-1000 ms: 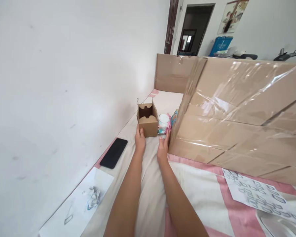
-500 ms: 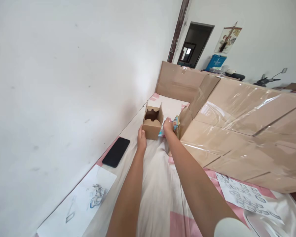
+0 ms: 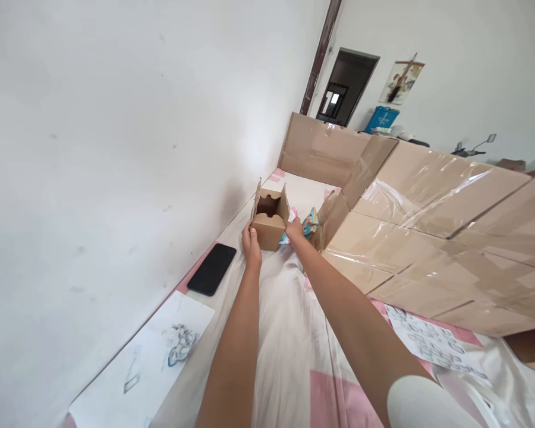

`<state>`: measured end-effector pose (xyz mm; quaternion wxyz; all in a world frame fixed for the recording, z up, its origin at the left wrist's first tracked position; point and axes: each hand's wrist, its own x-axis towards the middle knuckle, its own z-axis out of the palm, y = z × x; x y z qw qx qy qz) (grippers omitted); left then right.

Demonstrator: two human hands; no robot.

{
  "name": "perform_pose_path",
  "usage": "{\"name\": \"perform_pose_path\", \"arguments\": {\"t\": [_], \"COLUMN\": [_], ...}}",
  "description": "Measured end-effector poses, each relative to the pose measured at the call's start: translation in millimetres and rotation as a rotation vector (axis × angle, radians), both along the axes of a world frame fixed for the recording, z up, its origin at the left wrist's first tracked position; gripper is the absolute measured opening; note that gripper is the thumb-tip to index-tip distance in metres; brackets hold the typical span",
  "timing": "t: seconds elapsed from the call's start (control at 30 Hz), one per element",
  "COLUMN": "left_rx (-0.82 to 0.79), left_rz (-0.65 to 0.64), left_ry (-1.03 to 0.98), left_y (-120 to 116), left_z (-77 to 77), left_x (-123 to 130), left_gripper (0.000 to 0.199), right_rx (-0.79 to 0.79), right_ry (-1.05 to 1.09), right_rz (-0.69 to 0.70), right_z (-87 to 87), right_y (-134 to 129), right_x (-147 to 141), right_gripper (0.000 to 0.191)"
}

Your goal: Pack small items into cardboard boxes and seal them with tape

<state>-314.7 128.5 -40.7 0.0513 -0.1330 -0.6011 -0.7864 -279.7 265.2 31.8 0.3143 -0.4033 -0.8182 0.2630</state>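
A small brown cardboard box (image 3: 268, 235) stands with its top open and its flaps raised. My left hand (image 3: 251, 245) holds its left side, thumb on the front face and fingers around the edge. Against the right side of the same box is my right hand (image 3: 293, 229), its fingertips partly hidden behind the box. A colourful packet (image 3: 311, 221) leans just beyond my right hand, beside the large cardboard. Pink and light-blue wrapping (image 3: 293, 213) shows between the box and that hand.
A black phone (image 3: 213, 270) lies by the wall on the left, above a white sheet with a drawing (image 3: 148, 356). Large taped cardboard panels (image 3: 410, 220) rise along the right and back. Another printed sheet (image 3: 430, 342) lies at the lower right on the bedsheet.
My right hand has moved left, from beside the colourful packet to the right side of the box. The box has shifted slightly left in view, my left hand still on it.
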Motion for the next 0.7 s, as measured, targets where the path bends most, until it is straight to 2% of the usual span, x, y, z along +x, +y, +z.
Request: {"name": "perform_pose_path", "arguments": {"t": [0.13,0.27,0.37,0.53,0.7], "left_rx": [-0.035,-0.066,-0.079,-0.083,-0.056], "left_rz": [0.01,0.031,0.032,0.025,0.025], "left_ry": [0.03,0.038,0.039,0.044,0.077], "left_y": [0,-1,-1,2,4], "left_z": [1.5,1.8,2.7,4.2,2.0], "left_x": [-6,-11,-13,-14,-16], "left_gripper": [0.053,0.054,0.054,0.056,0.061], "right_rx": [-0.035,0.006,-0.034,-0.129,-0.122], "right_ry": [-0.052,-0.05,-0.082,-0.169,-0.197], "right_rz": [-0.09,-0.027,0.015,0.011,0.024], "right_z": [4.1,6.6,7.0,12.1,17.0], "right_y": [-7,-11,-6,9,9], "right_x": [1,-2,-4,-9,-9], "right_gripper": [0.033,0.027,0.035,0.051,0.062]}}
